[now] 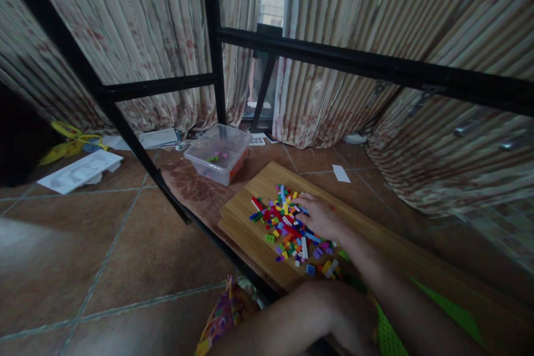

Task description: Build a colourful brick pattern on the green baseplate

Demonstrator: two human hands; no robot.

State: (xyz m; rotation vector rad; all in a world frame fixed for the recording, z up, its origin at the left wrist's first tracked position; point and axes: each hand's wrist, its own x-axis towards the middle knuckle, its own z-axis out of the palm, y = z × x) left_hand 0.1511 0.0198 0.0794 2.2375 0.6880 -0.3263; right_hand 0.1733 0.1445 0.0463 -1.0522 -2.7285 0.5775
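Note:
A heap of small coloured toy building bricks (286,222) is spread over a wooden board (250,245). My right hand (315,214) reaches in from the lower right and rests over the far right part of the heap. Its fingers are apart and among the bricks, with nothing plainly held. My left hand (352,308) is bent downward at the bottom, near the board's close edge; its fingers are in shadow and hidden. Just beyond it lie a yellow and orange cluster of bricks (329,268) and a single blue brick (310,270).
A clear plastic tub (219,150) holding a few bricks stands on a brown mat (187,181) past the board. Black metal bars (158,178) cross the view. A green mesh (446,311) lies lower right. Papers (81,169) and curtains (325,94) are beyond.

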